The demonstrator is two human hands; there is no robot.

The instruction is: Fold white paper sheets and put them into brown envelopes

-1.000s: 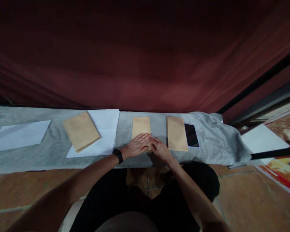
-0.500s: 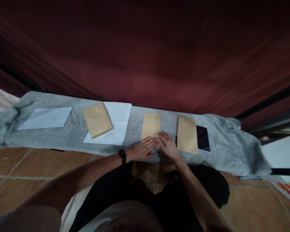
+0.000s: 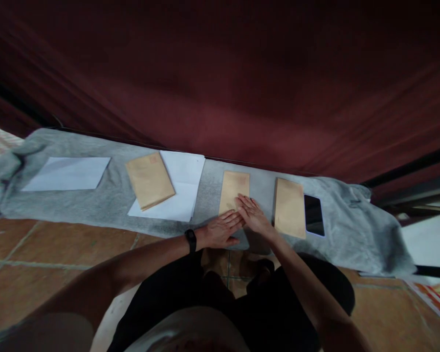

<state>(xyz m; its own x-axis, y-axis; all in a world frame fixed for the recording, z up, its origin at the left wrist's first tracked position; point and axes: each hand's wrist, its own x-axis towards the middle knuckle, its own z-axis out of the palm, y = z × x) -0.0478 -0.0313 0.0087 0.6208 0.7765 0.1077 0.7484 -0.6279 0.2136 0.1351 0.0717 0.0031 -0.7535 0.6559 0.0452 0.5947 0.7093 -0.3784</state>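
Observation:
A brown paper envelope (image 3: 234, 188) lies flat on the grey cloth in front of me, its lower part hidden under my hands. My left hand (image 3: 223, 230) rests flat on its near end, fingers stretched to the right. My right hand (image 3: 253, 215) lies on the envelope's right side with fingers extended, its fingertips reaching past those of the left hand. The hands touch or overlap slightly. To the right sits a stack of brown envelopes (image 3: 290, 208). On the left, another stack of brown envelopes (image 3: 150, 180) lies askew on white paper sheets (image 3: 185, 178).
A phone (image 3: 314, 215) lies right of the right-hand stack. One folded-looking white sheet (image 3: 68, 173) is at the far left. Grey cloth (image 3: 106, 210) covers the narrow bench, with a dark red curtain (image 3: 212, 127) hanging behind it. A white panel (image 3: 430, 244) stands at the far right.
My right hand has moved up and left across the envelope, its fingers now beyond the left hand's fingertips. The view has shifted slightly.

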